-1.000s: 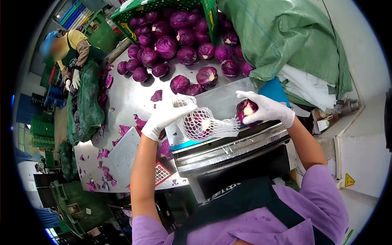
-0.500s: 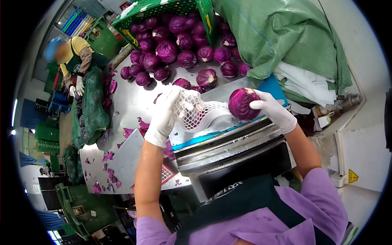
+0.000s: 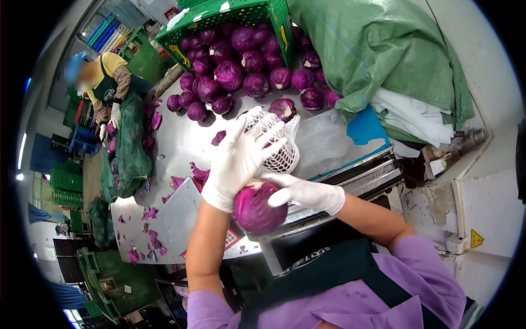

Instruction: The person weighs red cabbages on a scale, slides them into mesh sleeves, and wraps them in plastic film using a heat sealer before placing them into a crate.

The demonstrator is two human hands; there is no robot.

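Note:
My left hand (image 3: 241, 156), in a white glove, has its fingers spread against a white foam net sleeve (image 3: 285, 156) and holds it up over the steel table. The sleeve hangs bunched beyond the fingertips, its mesh stretched open. Just below the left wrist, my gloved right hand (image 3: 304, 194) grips a red cabbage (image 3: 257, 211), thumb on its side and fingers over its top near the pale stem end. That cabbage overlaps the left glove's cuff in this view. Another red cabbage (image 3: 282, 108) lies on the table behind the sleeve.
Several red cabbages (image 3: 227, 75) spill from a tipped green crate (image 3: 219, 19). A wrapping machine (image 3: 350, 183) stands close in front of me. Green sacking (image 3: 378, 49) is at right. Leaf scraps (image 3: 150, 214) lie at left, where a co-worker (image 3: 109, 82) handles a net sack (image 3: 131, 148).
My right hand has brought the cabbage left and toward me, from over the machine to below my left wrist. My left hand has spread its fingers, and the net sleeve has shifted right.

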